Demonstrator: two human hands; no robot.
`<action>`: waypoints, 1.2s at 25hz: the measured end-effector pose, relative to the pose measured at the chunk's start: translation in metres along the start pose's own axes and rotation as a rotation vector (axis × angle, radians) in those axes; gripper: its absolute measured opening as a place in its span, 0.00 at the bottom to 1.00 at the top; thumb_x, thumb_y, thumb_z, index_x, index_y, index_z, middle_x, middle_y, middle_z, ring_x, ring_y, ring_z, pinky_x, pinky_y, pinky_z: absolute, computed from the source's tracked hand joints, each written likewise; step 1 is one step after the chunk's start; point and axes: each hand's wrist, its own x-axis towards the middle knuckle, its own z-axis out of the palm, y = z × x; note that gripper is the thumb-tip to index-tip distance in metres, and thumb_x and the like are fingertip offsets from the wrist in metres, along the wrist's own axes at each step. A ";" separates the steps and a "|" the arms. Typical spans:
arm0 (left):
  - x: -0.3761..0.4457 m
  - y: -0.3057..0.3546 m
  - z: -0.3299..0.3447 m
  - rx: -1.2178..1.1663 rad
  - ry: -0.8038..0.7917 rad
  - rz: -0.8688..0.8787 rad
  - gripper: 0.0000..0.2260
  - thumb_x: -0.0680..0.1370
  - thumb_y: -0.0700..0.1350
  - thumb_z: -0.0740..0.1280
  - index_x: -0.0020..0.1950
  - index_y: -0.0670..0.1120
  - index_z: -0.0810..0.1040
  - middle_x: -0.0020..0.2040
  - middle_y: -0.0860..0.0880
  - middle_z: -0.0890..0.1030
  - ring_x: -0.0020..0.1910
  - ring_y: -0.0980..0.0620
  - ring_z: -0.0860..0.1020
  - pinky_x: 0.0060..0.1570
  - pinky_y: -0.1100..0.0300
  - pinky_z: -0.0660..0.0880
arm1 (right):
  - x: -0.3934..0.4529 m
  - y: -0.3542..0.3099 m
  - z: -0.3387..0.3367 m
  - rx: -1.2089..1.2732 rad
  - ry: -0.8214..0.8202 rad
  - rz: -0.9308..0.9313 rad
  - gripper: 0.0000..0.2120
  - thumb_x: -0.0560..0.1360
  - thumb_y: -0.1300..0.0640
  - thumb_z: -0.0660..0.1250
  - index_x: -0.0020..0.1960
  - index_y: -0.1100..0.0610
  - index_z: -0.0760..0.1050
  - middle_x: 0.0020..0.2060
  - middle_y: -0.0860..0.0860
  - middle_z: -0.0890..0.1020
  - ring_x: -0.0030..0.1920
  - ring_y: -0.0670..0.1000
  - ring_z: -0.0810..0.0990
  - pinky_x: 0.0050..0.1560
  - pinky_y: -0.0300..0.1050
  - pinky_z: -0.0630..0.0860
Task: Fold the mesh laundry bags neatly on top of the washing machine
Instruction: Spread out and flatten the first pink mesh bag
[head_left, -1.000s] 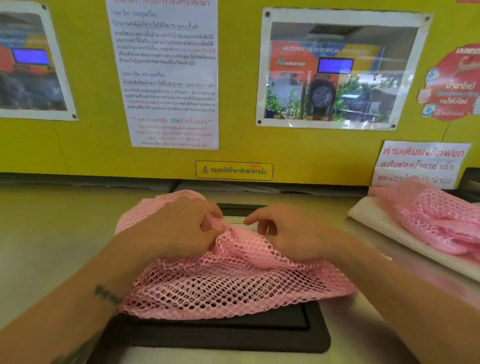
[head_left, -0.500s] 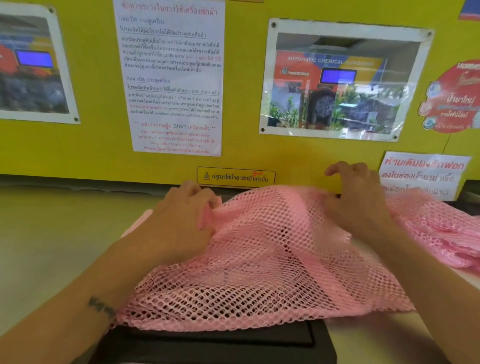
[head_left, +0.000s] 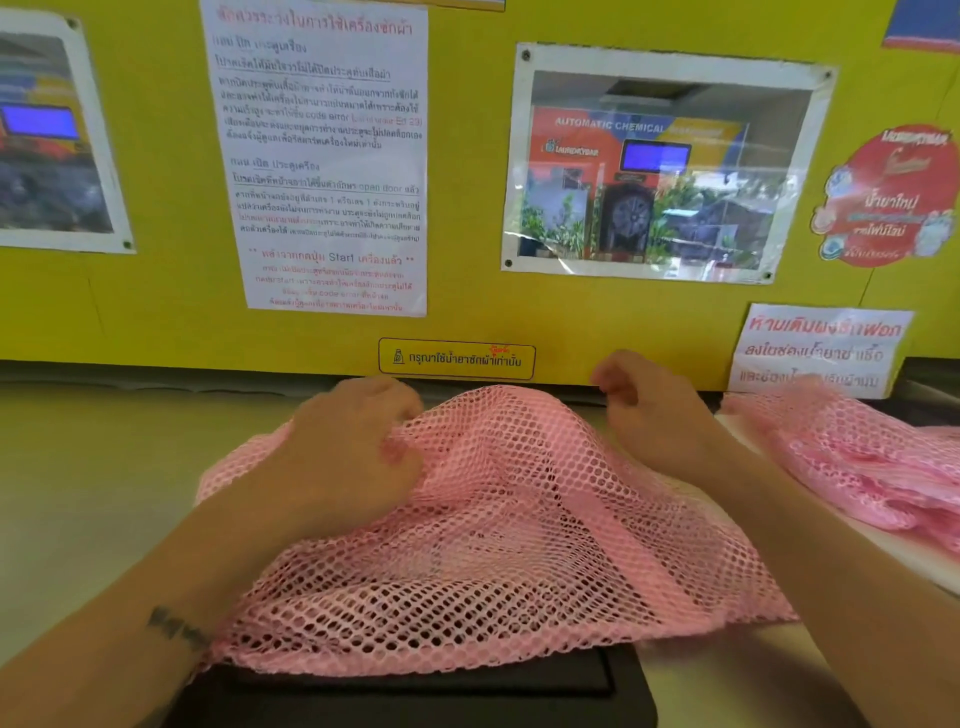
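A pink mesh laundry bag lies spread over the black lid panel on the washing machine's top. My left hand grips the bag's far left edge with curled fingers. Over the bag's far right edge my right hand has its fingers curled; motion blur hides whether it holds the mesh. Between the two hands the mesh bulges upward.
More pink mesh bags are piled on a white surface at the right. The yellow wall with posted notices stands right behind the bag. The grey machine top stretches to the left.
My right hand moved from the bag's middle out to the far right, then slightly back in. The bunched bag has been spread wide and flatter. My left hand stayed at the left edge.
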 end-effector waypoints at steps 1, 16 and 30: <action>-0.001 0.005 0.002 -0.024 -0.055 0.031 0.23 0.74 0.56 0.62 0.69 0.57 0.67 0.67 0.59 0.72 0.69 0.54 0.68 0.72 0.41 0.59 | 0.001 -0.006 0.002 0.063 0.031 -0.019 0.19 0.76 0.67 0.59 0.60 0.49 0.74 0.59 0.48 0.77 0.57 0.50 0.76 0.52 0.45 0.73; -0.003 0.013 0.017 0.036 0.017 0.190 0.07 0.70 0.43 0.62 0.43 0.55 0.71 0.39 0.58 0.72 0.42 0.53 0.72 0.46 0.52 0.70 | -0.024 -0.017 -0.002 -0.318 -0.527 0.028 0.17 0.75 0.58 0.62 0.61 0.45 0.75 0.48 0.44 0.81 0.48 0.48 0.80 0.48 0.48 0.77; 0.002 -0.005 0.012 0.294 -0.102 -0.003 0.15 0.74 0.62 0.59 0.54 0.58 0.78 0.60 0.58 0.74 0.62 0.54 0.70 0.67 0.44 0.63 | -0.004 -0.011 0.014 -0.479 -0.159 -0.064 0.03 0.73 0.53 0.67 0.42 0.50 0.78 0.43 0.47 0.73 0.45 0.52 0.75 0.45 0.49 0.73</action>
